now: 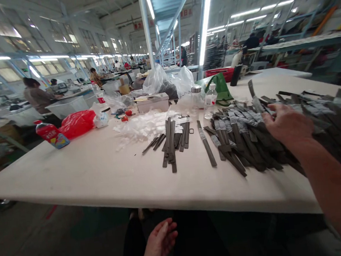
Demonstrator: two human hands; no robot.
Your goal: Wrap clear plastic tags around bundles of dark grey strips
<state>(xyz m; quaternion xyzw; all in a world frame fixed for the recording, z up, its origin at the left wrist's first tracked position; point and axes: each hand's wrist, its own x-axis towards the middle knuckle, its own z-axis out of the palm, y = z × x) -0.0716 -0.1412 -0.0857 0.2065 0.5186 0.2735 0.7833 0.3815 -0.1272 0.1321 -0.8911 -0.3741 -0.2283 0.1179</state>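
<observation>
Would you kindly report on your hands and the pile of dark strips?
Right hand on the pile of dark strips. Left hand below the table edge, empty. Smaller bunch of strips to the left.

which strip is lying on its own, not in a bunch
The banded strip lying lengthwise between the small bunch and the big pile. It appears to touch neither, while the others overlap.

no wording reads for sure: beyond the white work table [73, 172], the red banners [142, 25] show blurred characters; on the table, the label on the red bottle [50, 132] and the pale bands on the dark strips [234, 138] are illegible too.
</observation>
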